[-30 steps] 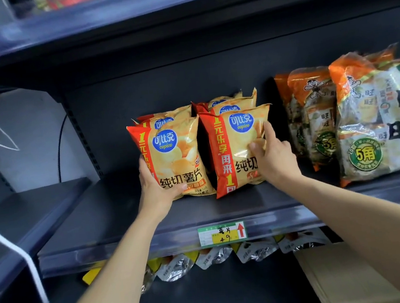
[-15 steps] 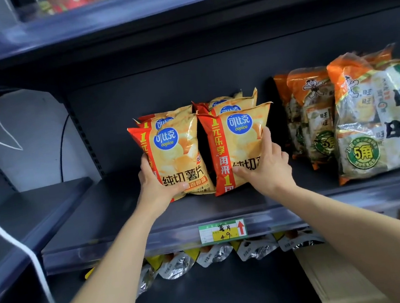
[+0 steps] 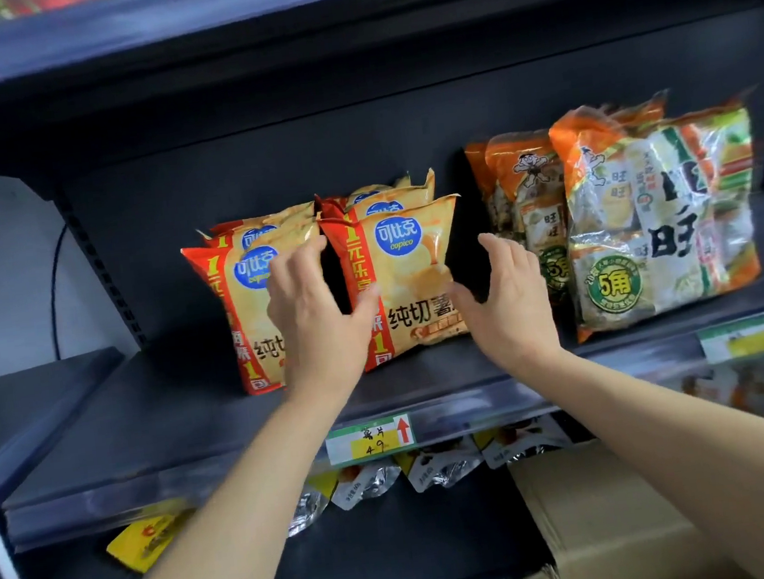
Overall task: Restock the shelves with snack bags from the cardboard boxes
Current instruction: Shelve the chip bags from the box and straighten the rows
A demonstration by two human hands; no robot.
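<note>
Two rows of yellow-and-red chip bags stand upright on the dark shelf [image 3: 170, 408]. The front left bag [image 3: 249, 314] and front right bag [image 3: 407, 277] each have more bags behind them. My left hand [image 3: 310, 307] is spread in front of the gap between the two front bags, its thumb lying on the right bag's left edge and its fingertips by the left bag's top. My right hand [image 3: 504, 294] is open beside the right bag, with its thumb touching that bag's lower right edge. Neither hand grips a bag.
Large orange rice-cracker bags [image 3: 658, 219] fill the shelf to the right. A price tag [image 3: 371, 438] sits on the shelf lip. Below are silver pouches [image 3: 368, 481], a yellow tag [image 3: 147, 540] and a cardboard box [image 3: 609, 501]. A white cable [image 3: 2, 570] hangs at left.
My left hand let go of the left bag's lower edge and moved right, between the bags. My right hand came off the right bag's front and opened at its right side.
</note>
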